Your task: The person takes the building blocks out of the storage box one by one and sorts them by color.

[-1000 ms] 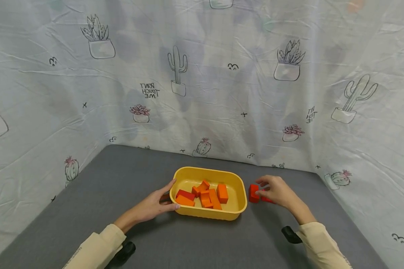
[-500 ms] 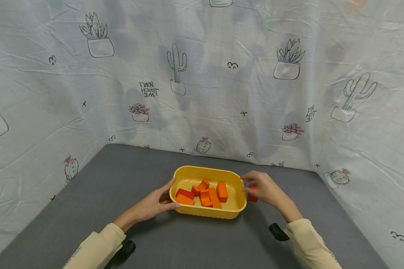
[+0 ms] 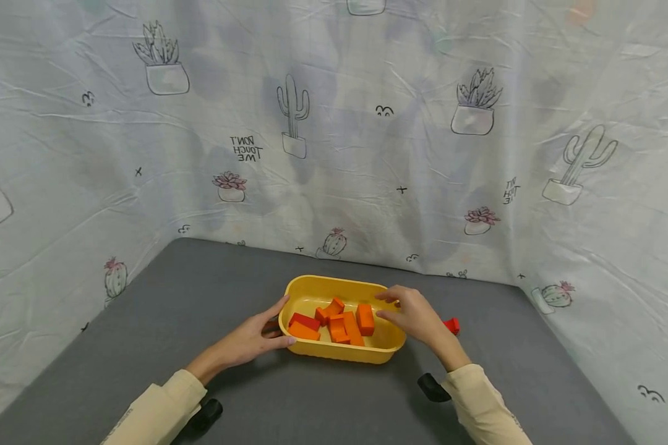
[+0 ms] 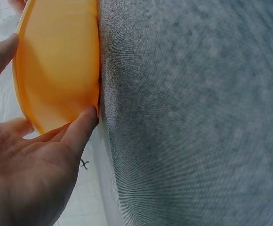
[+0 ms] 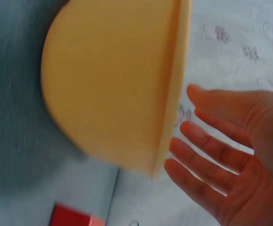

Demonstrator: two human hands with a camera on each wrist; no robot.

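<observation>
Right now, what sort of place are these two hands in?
It looks like a screened-off play or work table, probably indoors, though I can't be sure. A white sheet with cactus drawings hangs behind and beside a gray tabletop, and a yellow tub there holds orange and red blocks.

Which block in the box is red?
The red block behind the leftmost orange block, at the left end of the yellow box. Others visible inside are orange.
</observation>
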